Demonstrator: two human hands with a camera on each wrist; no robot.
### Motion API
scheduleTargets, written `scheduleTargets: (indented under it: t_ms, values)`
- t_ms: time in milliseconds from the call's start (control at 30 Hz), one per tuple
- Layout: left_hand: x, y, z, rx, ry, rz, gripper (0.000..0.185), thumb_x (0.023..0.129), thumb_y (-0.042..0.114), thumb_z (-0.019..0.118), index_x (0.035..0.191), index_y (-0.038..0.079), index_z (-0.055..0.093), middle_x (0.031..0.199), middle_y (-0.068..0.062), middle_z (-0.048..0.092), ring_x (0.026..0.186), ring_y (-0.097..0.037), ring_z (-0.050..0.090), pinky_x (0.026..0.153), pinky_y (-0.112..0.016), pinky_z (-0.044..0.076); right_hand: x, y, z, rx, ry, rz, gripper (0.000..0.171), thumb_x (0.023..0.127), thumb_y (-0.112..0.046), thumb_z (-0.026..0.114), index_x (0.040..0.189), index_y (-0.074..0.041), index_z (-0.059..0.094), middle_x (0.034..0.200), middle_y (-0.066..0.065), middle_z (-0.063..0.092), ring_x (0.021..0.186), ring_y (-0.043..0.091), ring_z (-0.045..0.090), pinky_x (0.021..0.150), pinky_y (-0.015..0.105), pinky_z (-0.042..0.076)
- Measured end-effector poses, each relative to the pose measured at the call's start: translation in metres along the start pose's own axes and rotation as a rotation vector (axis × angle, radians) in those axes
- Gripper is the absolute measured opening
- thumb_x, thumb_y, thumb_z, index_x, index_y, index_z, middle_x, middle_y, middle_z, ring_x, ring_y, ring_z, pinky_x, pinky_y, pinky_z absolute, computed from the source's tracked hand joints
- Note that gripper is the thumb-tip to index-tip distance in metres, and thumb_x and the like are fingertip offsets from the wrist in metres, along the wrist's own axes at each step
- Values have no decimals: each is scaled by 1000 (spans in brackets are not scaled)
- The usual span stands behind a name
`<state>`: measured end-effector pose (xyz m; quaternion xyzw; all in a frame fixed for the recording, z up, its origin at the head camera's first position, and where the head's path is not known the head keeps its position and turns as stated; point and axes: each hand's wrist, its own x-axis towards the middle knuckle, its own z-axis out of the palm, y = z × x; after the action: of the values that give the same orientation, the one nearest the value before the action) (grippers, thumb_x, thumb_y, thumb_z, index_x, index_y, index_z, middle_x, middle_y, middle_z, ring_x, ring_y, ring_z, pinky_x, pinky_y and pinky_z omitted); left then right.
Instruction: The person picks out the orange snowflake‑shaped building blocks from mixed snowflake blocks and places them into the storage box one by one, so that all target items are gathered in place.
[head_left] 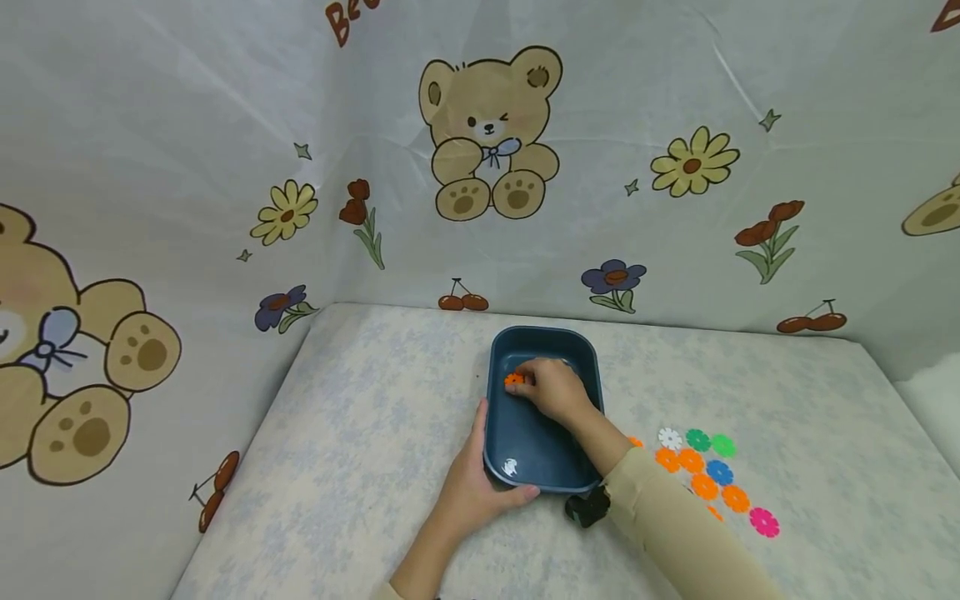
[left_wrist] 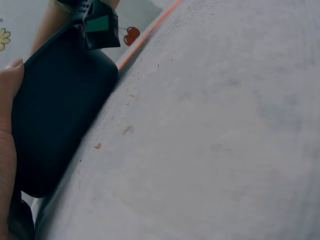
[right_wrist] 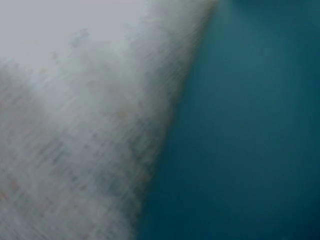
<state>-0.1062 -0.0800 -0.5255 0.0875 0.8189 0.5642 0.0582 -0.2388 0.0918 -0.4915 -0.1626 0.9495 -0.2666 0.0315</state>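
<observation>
Blue tray (head_left: 542, 467): a dark blue rounded plastic tray sits on the bench (head_left: 360, 433), near its middle, with a small white mark on its inside floor close to the near rim.
Right hand (head_left: 553, 389): reaches down into the tray, fingers curled and pinching an orange disc (head_left: 513, 380) against the far left part of the tray floor.
Left hand (head_left: 471, 483): wraps the near left corner of the tray, thumb lying along the near rim, steadying it; the left wrist view shows the palm (left_wrist: 6, 150) pressed on the tray's outer wall (left_wrist: 60, 120).
Loose discs: a cluster of orange, green, white, blue and pink toothed discs (head_left: 705, 471) lies on the bench to the right of the tray, apart from it.
Right wrist view: blurred; only teal tray wall and pale cloth can be told.
Risk: the orange disc is thin and held at the fingertips, so it could slip or bounce out; I judge the sleeve (head_left: 667, 517) could sweep the nearest loose discs, and a loosened left hold would let the tray slide.
Writing: red letters "Be" show at the top of the backdrop (head_left: 225, 167), cut off by the frame; the tray's white mark is too small to read.
</observation>
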Motion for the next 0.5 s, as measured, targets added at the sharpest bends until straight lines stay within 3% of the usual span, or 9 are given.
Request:
scheduleTargets:
  t_ms: [233,400,500]
  values:
    - [0,1,0,11,10,0,127,70,51,86,160,33,-2,167,8,10,151,-20,24,118,-56,30,3,0,6,-78,33,-6,17,92,-28,72,85,-14,68,68,0,51,61,14,47,54,27,35]
    - [1,0,1,10,14,10,126,71,48,87,160,36,-2,167,7,10,151,-21,24,118,-57,30,1,-1,7,-105,32,16,14,94,-24,70,97,-11,71,72,0,54,65,15,50,57,28,39]
    - [1,0,2,5,15,16,126,71,47,87,158,41,-3,167,6,11,151,-22,24,118,-57,30,-2,-2,4,-121,29,19,23,94,-25,69,111,-9,72,77,0,57,68,15,52,59,28,42]
